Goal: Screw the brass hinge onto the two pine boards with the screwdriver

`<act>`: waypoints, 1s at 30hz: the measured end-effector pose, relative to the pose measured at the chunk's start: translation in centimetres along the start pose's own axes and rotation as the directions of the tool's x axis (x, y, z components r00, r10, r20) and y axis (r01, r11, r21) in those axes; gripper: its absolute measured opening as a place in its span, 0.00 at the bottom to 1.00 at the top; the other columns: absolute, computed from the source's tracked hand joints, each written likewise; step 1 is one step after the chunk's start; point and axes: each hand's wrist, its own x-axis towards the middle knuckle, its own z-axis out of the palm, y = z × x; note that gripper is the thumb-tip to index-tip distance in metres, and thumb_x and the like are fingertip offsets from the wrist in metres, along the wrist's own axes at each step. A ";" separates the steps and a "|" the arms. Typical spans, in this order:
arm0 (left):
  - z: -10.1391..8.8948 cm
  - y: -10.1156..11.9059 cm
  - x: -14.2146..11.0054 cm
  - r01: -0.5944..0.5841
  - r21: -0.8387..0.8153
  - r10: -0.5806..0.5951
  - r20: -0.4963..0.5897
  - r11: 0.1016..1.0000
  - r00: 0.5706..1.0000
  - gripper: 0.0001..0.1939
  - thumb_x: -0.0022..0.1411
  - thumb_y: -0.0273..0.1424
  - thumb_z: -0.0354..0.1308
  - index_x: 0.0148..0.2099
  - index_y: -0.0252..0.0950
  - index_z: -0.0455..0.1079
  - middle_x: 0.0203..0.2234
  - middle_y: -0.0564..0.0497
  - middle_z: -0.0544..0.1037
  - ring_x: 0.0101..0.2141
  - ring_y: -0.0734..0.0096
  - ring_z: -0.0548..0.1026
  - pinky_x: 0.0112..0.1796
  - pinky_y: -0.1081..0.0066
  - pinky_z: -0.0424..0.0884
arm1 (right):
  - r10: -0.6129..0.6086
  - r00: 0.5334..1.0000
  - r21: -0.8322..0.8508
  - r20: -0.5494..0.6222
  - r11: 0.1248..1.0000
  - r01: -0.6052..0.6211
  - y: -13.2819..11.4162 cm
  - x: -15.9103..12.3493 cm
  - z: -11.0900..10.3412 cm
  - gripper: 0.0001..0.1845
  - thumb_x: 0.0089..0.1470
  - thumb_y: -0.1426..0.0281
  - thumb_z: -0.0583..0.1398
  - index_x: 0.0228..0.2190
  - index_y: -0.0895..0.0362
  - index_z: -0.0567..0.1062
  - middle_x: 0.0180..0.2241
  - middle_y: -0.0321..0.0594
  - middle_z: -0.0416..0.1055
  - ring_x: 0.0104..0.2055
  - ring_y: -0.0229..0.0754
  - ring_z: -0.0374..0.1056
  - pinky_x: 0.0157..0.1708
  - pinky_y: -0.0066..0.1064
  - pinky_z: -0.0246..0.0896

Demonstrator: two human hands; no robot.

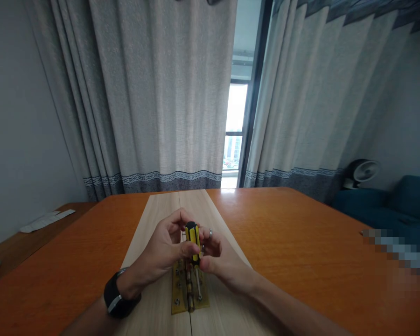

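Observation:
A screwdriver (193,240) with a yellow and black handle stands tilted over the middle of two pale boards. My left hand (168,240) grips its handle, thumb across the front. Curled around the handle's right side is my right hand (224,256), its thumb by the handle's lower end. The metal shaft slants down toward me, its tip at a screw in the right leaf of a brass hinge (177,291). This hinge spans the seam between the boards, and several screws show in its left leaf. My hands hide the hinge's far end.
The pale boards (161,205) lie side by side along the orange-brown wooden table (283,233). White paper (47,220) rests on a surface at the left. Curtains (168,93) hang beyond the table, with a blue sofa (402,200) and a fan (362,171) at the right.

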 end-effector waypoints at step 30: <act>0.0 0.1 -0.4 0.027 0.043 -0.029 0.040 0.999 0.999 0.23 0.51 0.46 0.72 0.37 0.33 0.72 0.33 0.50 0.72 0.25 0.78 0.70 0.22 0.78 0.68 | 0.031 0.984 -0.078 0.174 0.997 -0.018 -0.3 -0.2 -0.7 0.23 0.53 0.52 0.66 0.38 0.59 0.78 0.31 0.41 0.75 0.34 0.38 0.72 0.39 0.32 0.68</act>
